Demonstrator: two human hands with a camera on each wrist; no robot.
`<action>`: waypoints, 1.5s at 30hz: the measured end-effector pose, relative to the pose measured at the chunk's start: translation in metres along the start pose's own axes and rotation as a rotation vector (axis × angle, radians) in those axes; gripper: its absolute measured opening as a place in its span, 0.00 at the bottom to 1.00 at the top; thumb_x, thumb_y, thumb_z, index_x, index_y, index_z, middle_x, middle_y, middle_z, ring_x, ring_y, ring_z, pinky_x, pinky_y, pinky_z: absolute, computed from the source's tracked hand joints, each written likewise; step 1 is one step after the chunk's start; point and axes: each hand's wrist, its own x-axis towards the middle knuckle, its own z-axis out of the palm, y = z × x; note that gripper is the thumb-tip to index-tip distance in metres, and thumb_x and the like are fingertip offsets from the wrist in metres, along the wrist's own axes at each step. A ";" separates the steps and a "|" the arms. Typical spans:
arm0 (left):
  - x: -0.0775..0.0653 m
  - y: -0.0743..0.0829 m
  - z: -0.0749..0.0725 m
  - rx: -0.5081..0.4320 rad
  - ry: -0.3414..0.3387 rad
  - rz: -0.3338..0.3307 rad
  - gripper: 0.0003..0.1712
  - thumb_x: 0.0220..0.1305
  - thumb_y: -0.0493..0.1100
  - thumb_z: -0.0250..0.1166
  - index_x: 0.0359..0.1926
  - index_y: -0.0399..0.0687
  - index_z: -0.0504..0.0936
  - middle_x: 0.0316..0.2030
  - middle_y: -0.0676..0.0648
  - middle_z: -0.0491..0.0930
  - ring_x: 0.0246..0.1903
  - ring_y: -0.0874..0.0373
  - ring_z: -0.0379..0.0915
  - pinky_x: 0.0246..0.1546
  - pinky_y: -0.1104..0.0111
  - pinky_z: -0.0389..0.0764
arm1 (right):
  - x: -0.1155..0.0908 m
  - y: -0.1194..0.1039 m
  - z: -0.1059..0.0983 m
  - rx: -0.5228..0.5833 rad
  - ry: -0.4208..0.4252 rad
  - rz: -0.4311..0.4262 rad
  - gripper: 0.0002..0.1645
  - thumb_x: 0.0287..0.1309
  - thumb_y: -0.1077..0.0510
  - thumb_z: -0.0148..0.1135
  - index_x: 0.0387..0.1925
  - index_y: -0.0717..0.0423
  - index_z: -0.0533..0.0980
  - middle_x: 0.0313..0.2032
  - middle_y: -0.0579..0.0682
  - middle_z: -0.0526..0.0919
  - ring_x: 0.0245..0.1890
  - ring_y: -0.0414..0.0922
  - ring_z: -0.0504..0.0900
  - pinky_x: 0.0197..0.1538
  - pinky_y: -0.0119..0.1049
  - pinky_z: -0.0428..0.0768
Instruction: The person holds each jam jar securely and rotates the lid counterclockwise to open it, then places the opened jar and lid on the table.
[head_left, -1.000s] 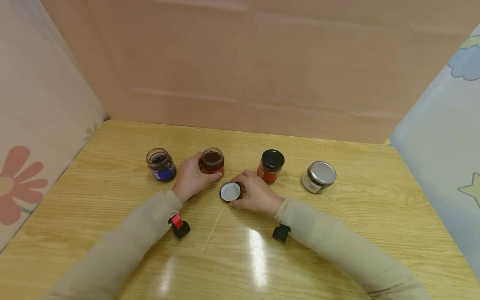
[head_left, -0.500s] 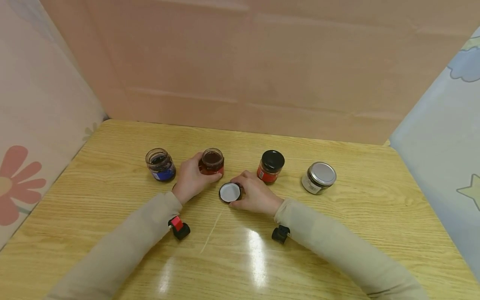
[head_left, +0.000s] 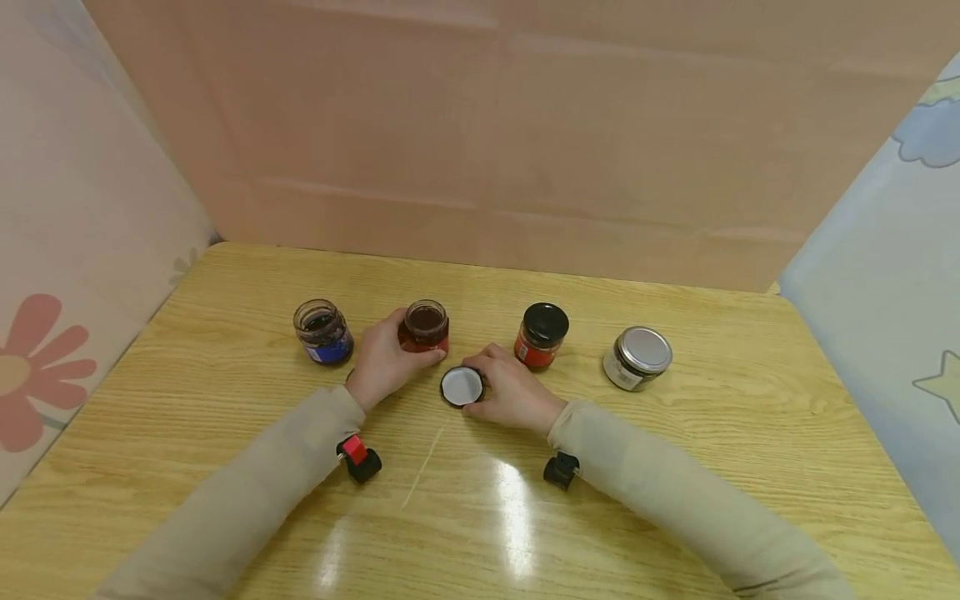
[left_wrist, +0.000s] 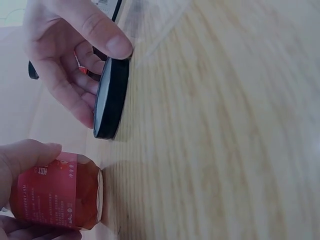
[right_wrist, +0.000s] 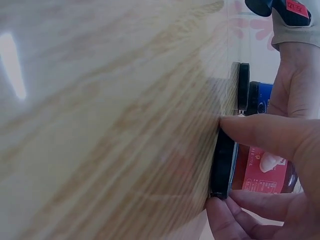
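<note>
My left hand (head_left: 384, 364) grips an uncapped glass jam jar (head_left: 431, 333) with a red label, standing upright on the table; the left wrist view shows its label reading strawberry jam. Just to the right and nearer, my right hand (head_left: 517, 392) pinches a black jar lid (head_left: 461, 387) by its edge, white inner face up. In the right wrist view that lid (right_wrist: 223, 165) lies flat at the tabletop between thumb and fingers. A second black lid (right_wrist: 243, 86) rests on the table beyond, mostly hidden behind my left wrist in the head view.
On the wood-grain table (head_left: 480, 517), an uncapped jar with a blue label (head_left: 328, 346) stands left of my left hand. To the right are a black-capped jar with a red label (head_left: 542, 336) and a squat jar with a silver lid (head_left: 639, 357). Panels enclose the back and sides.
Almost nothing differs: both hands keep their hold on the jar and the lid in the same places. The whole head view has shifted very slightly.
</note>
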 end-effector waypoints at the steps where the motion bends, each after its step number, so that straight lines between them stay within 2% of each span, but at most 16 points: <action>1: 0.000 0.000 0.000 -0.001 -0.005 -0.002 0.39 0.51 0.44 0.75 0.61 0.34 0.70 0.54 0.35 0.78 0.55 0.42 0.74 0.56 0.52 0.73 | 0.000 0.000 0.000 0.003 -0.004 0.003 0.36 0.45 0.57 0.75 0.57 0.64 0.73 0.48 0.56 0.76 0.46 0.49 0.76 0.49 0.42 0.75; 10: -0.002 0.001 0.002 -0.018 -0.034 -0.006 0.41 0.53 0.43 0.73 0.63 0.32 0.66 0.57 0.33 0.75 0.58 0.40 0.71 0.58 0.51 0.71 | -0.005 0.002 -0.002 0.014 -0.021 -0.004 0.37 0.46 0.56 0.74 0.58 0.64 0.72 0.48 0.55 0.76 0.45 0.47 0.75 0.49 0.40 0.76; 19: -0.001 0.002 0.001 -0.074 -0.003 -0.020 0.47 0.50 0.42 0.75 0.66 0.34 0.61 0.59 0.34 0.73 0.59 0.41 0.70 0.61 0.52 0.69 | -0.008 0.005 -0.006 0.054 -0.029 0.019 0.38 0.49 0.54 0.73 0.60 0.64 0.71 0.51 0.55 0.76 0.48 0.48 0.76 0.52 0.43 0.76; 27: 0.000 0.008 -0.001 -0.061 -0.008 -0.006 0.50 0.49 0.45 0.76 0.68 0.33 0.59 0.60 0.34 0.70 0.60 0.41 0.68 0.62 0.51 0.67 | -0.011 0.008 -0.012 0.081 -0.005 0.022 0.38 0.52 0.54 0.70 0.62 0.64 0.69 0.51 0.56 0.76 0.48 0.49 0.79 0.52 0.43 0.78; 35: -0.002 0.012 -0.007 -0.059 -0.014 0.005 0.53 0.48 0.45 0.76 0.69 0.34 0.57 0.65 0.33 0.63 0.65 0.39 0.60 0.65 0.48 0.62 | -0.017 0.007 -0.017 0.114 0.017 0.042 0.35 0.55 0.54 0.68 0.63 0.61 0.69 0.54 0.55 0.74 0.49 0.51 0.80 0.52 0.45 0.79; 45: -0.005 0.020 -0.014 0.006 0.004 0.034 0.56 0.48 0.48 0.76 0.71 0.36 0.54 0.68 0.33 0.57 0.67 0.38 0.56 0.66 0.47 0.60 | -0.025 0.004 -0.022 0.148 0.068 -0.025 0.34 0.56 0.56 0.66 0.63 0.63 0.69 0.53 0.59 0.74 0.46 0.54 0.81 0.49 0.46 0.80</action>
